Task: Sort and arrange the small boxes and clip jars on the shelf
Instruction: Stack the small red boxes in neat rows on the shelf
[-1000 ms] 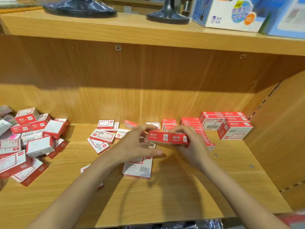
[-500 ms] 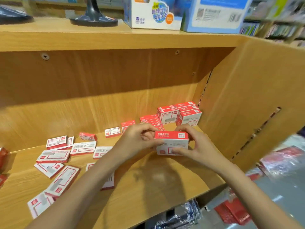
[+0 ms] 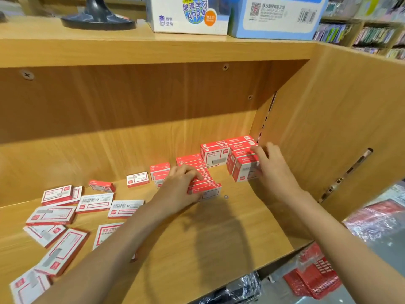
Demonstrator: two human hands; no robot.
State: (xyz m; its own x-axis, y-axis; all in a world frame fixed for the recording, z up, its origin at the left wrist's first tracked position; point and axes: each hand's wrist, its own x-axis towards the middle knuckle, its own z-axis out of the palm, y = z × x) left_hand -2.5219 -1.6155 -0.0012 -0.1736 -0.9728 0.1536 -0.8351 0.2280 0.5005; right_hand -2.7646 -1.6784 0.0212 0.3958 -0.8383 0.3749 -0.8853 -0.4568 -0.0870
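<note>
My right hand (image 3: 272,170) presses straight fingers (image 3: 259,153) against the stacked red-and-white cardboard boxes (image 3: 243,165) in the wooden shelf (image 3: 219,238) corner; my left hand (image 3: 179,189) curls fingers over a row of flat red cartons (image 3: 208,190) beside them.

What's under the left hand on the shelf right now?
The left hand rests on a row of red boxes. Boxes beneath the palm are covered.
</note>
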